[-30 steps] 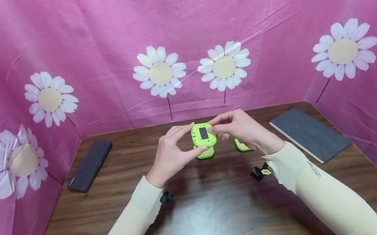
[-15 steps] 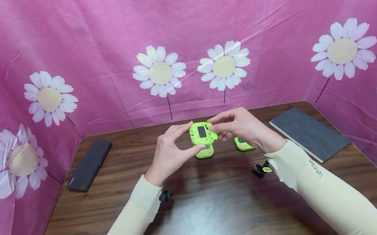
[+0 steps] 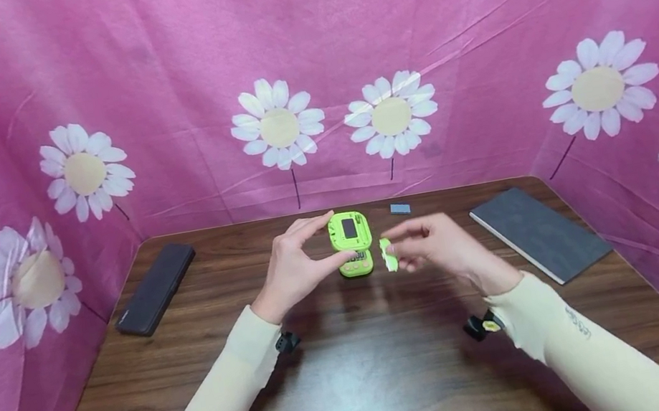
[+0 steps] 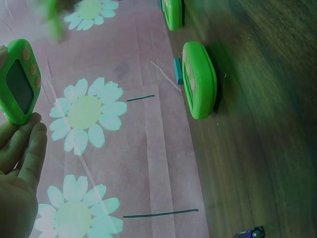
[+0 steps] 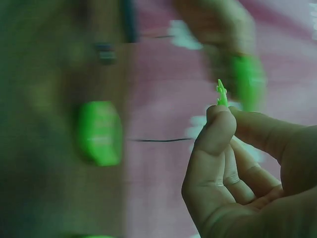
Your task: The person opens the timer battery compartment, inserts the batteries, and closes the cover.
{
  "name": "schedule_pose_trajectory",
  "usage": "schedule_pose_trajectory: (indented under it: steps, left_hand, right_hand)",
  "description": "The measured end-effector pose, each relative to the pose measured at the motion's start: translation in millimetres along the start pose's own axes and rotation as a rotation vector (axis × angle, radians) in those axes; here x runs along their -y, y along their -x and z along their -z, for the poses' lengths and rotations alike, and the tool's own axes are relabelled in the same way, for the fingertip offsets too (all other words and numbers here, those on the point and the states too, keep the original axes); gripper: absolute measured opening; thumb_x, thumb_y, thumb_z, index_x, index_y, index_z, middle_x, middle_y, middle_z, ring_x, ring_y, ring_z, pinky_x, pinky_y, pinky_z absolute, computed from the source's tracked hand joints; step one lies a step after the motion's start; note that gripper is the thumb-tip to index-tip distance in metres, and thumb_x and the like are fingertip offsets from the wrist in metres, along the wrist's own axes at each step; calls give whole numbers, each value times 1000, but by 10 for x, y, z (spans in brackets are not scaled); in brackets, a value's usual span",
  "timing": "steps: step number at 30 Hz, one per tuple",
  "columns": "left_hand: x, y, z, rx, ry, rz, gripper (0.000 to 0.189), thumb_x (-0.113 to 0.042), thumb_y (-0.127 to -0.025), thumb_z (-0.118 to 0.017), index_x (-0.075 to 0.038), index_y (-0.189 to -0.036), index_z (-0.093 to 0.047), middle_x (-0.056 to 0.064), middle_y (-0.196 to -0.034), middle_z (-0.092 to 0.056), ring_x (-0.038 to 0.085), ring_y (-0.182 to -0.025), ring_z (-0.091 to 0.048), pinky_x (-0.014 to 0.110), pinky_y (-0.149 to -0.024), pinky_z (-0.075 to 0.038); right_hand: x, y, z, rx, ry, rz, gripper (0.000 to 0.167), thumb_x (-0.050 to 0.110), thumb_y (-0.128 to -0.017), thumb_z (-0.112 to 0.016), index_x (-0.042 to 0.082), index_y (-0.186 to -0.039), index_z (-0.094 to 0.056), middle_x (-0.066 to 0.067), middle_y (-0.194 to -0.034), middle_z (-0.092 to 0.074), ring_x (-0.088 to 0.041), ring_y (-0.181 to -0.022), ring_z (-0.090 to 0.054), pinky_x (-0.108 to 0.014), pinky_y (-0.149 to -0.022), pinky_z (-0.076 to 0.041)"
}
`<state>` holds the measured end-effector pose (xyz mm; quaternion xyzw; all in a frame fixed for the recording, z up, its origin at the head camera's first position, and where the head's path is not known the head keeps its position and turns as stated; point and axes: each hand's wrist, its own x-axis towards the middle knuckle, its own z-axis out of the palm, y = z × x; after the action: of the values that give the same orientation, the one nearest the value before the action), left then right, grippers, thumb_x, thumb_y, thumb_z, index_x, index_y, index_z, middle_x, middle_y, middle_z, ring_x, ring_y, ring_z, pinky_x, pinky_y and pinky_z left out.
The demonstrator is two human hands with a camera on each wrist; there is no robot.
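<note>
My left hand (image 3: 296,262) grips a lime-green digital timer (image 3: 350,232) by its edges, between thumb and fingers. Its back, with a dark rectangle and an opened slot on the right side, faces the head camera; the left wrist view catches its screen and buttons (image 4: 22,82). Just to the right, my right hand (image 3: 441,248) pinches a small lime-green battery cover (image 3: 389,255), apart from the timer. In the right wrist view only the tip of that cover (image 5: 222,94) shows past the fingertips. A second green timer (image 3: 357,265) lies on the table beneath the held one, partly covered.
A small blue block (image 3: 400,209) lies near the table's back edge. Another green timer (image 4: 173,12) appears in the left wrist view; my right hand hides it from the head camera. A black case (image 3: 157,290) lies at left, a dark grey notebook (image 3: 540,234) at right.
The cover has come off the timer's back in my right hand, which has moved right and towards me. The blue block has come into view. My left hand has hardly moved.
</note>
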<state>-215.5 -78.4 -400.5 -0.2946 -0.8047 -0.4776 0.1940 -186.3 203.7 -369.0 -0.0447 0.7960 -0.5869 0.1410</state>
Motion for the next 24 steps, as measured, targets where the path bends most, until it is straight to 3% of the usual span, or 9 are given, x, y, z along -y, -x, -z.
schedule_pose_trajectory:
  steps: [5, 9, 13, 19, 24]
  left_hand:
    - [0, 6, -6, 3, -2, 1, 75, -28, -78, -106, -10, -145, -76, 6, -137, -82, 22, -127, -76, 47, -114, -61]
    - [-7, 9, -24, 1, 0, -1, 76, -27, -78, -105, -10, -146, -76, 7, -136, -82, 24, -127, -76, 48, -114, -61]
    - [-4, 8, -30, -13, 1, -5, 76, -27, -78, -106, -10, -145, -76, 7, -135, -82, 25, -127, -76, 48, -113, -61]
    - [-3, 1, -33, -5, 5, 11, 75, -29, -78, -105, -12, -146, -76, 6, -137, -82, 21, -129, -75, 46, -115, -60]
    - [-6, 3, -23, -9, 10, 11, 75, -28, -78, -105, -9, -145, -76, 7, -136, -82, 23, -127, -75, 47, -115, -60]
  right_hand:
    - [-522, 29, -154, 21, 6, -92, 38, 4, -102, -78, -13, -136, -72, -2, -83, -80, -9, -71, -71, -25, -68, -66]
    - [-761, 81, -213, 25, 75, -137, 30, 3, -100, -79, -12, -126, -76, -1, -81, -78, -9, -68, -69, -24, -62, -63]
    - [-841, 107, -239, 18, 170, -147, 23, 5, -98, -81, -7, -118, -79, -3, -80, -78, -11, -68, -69, -27, -62, -63]
    - [-816, 130, -256, -24, 351, -91, 8, 4, -95, -84, 0, -99, -78, -3, -74, -77, -13, -63, -70, -30, -59, -64]
    - [-772, 144, -282, -38, 434, -85, 8, 0, -94, -82, 3, -91, -75, -3, -71, -75, -13, -60, -70, -30, -56, -62]
